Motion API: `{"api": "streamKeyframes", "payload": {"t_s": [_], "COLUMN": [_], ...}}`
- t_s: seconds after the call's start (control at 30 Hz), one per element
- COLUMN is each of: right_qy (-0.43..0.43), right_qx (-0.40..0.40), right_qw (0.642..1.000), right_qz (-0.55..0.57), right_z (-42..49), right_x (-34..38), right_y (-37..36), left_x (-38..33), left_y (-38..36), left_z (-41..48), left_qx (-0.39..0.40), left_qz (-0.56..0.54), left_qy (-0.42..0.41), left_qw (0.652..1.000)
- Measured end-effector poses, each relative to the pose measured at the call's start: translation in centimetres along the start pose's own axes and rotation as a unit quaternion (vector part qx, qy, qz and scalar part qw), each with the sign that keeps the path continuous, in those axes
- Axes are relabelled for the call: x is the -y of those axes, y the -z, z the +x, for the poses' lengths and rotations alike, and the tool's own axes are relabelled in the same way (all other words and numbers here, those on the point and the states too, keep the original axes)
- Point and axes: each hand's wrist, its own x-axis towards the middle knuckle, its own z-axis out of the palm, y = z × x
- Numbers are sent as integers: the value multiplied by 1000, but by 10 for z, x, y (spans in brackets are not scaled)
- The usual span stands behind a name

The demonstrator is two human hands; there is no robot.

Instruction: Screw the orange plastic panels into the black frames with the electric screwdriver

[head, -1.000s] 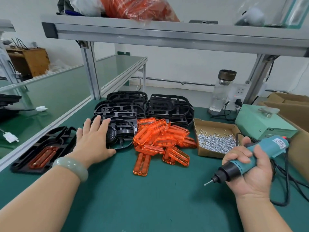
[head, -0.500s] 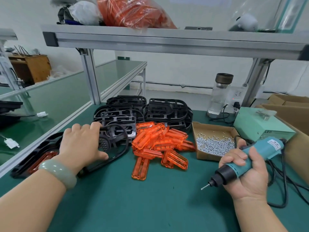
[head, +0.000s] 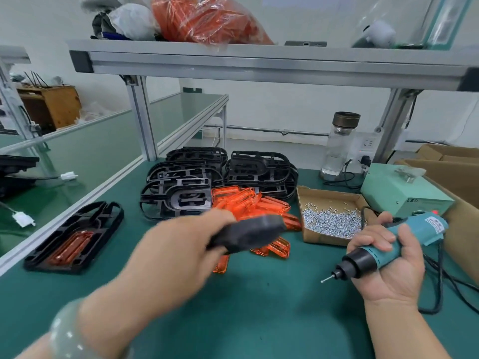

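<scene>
My left hand [head: 178, 244] grips a black frame [head: 248, 233], blurred, lifted above the green bench in front of the pile of orange panels [head: 248, 203]. Stacks of black frames [head: 181, 195] stand behind the pile. My right hand [head: 388, 260] holds the teal electric screwdriver [head: 383, 244] at the right, its bit pointing down-left over the mat. A finished frame with an orange panel in it [head: 75, 237] lies at the left edge.
An open cardboard box of screws [head: 329, 216] sits right of the panels. Behind it stand a green power unit [head: 404, 193] and a glass bottle [head: 339, 143]. The screwdriver's cable [head: 440, 281] trails at the right. Cardboard boxes [head: 456, 172] fill the far right; a metal shelf [head: 259, 66] hangs overhead.
My left hand took a black frame from the front stack and swung it up and to the right over the bench. The right hand with the screwdriver stayed nearly still.
</scene>
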Motion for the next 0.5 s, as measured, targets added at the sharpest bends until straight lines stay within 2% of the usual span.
{"api": "streamKeyframes", "payload": {"t_s": [0.13,0.23,0.4,0.5], "right_qy": [9,1,-25,-33], "right_qx": [14,39,79,76], "right_qw": [999,997,993,994], "right_qz": [43,69,82,77], "right_z": [-2,-4,-5,-5], "right_x": [10,15,18,15], "right_y": [0,1,1,1], "left_x": [-34,-45,-40,-35], "left_y": [-37,-67,-92,-96], "left_z": [-13,-26,-39,-40], "left_qx": [30,41,49,86], "left_qz": [40,83,67,70], "left_qy": [-126,-188,-206,-171], "left_qw": [991,978,975,979]}}
